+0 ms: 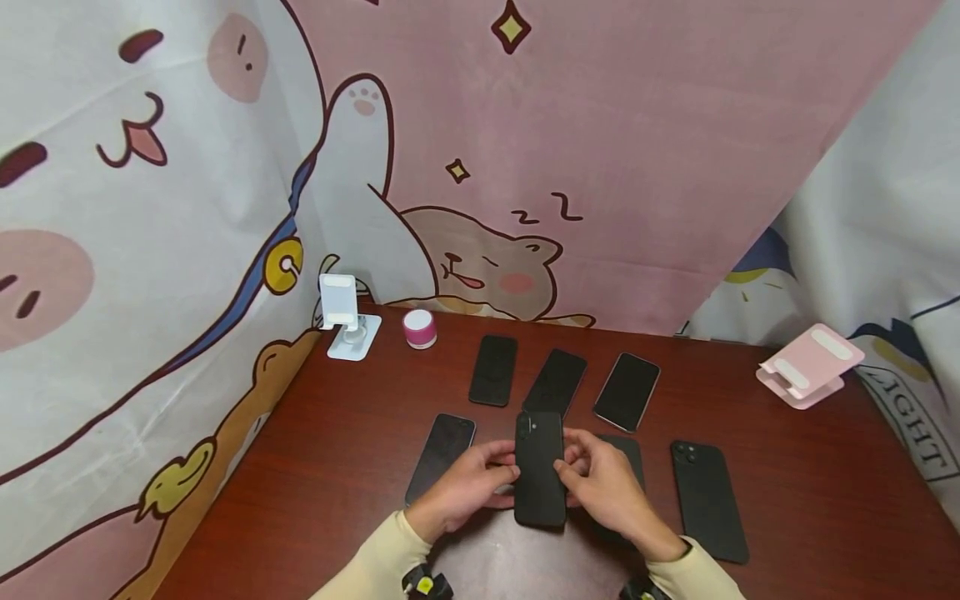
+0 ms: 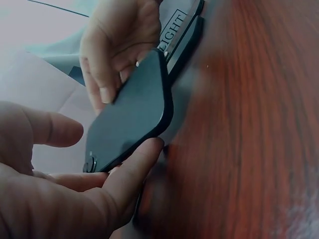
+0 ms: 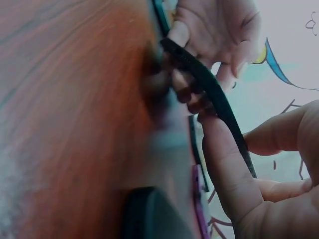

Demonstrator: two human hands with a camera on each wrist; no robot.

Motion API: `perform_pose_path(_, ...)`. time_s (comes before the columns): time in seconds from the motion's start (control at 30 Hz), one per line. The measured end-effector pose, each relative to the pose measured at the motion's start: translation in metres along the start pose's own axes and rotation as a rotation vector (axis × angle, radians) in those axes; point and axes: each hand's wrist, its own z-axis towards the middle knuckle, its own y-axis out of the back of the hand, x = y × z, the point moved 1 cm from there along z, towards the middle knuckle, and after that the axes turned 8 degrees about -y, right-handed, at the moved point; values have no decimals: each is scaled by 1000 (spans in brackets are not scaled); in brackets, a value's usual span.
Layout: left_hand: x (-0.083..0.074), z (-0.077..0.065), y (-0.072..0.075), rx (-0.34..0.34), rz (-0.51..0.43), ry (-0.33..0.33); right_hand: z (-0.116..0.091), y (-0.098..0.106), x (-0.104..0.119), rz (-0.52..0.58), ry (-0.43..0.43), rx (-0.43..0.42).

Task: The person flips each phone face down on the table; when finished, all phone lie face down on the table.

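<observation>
In the head view a black smartphone point(image 1: 539, 483) is raised over the table, its back with the camera lenses facing up. My right hand point(image 1: 607, 485) pinches its right edge, thumb on the back and fingers beneath, as the right wrist view shows of the smartphone point(image 3: 212, 92). At the opposite edge is my left hand point(image 1: 468, 483). Its fingers point(image 2: 137, 164) are fairly straight and touch the edge in the left wrist view, while the thumb point(image 2: 60, 129) stands away from the phone. Another dark phone point(image 1: 628, 454) lies partly hidden behind my right hand.
Three phones form a far row: left point(image 1: 492, 371), middle point(image 1: 557, 379), right point(image 1: 627, 392). One phone point(image 1: 441, 457) lies left, another point(image 1: 708, 500) right, camera side up. A white stand point(image 1: 341, 304), a pink-and-white round container point(image 1: 419, 329) and a pink stand point(image 1: 810, 362) sit farther back.
</observation>
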Motion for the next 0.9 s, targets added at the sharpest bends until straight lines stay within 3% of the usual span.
perform_pose_path(0.37, -6, -1, 1, -3, 136, -12, 8, -5, -17, -65, 10, 5)
perform_pose_path(0.6, -12, 1, -1, 2, 313, -34, 8, -5, -17, -100, 23, 27)
perform_pose_path(0.77, -18, 2, -2, 2, 456, -13, 7, -6, -16, -105, -5, 28)
perform_pose_path(0.9, -20, 3, -1, 11, 446, 9, 6, -6, -14, -129, -15, 7)
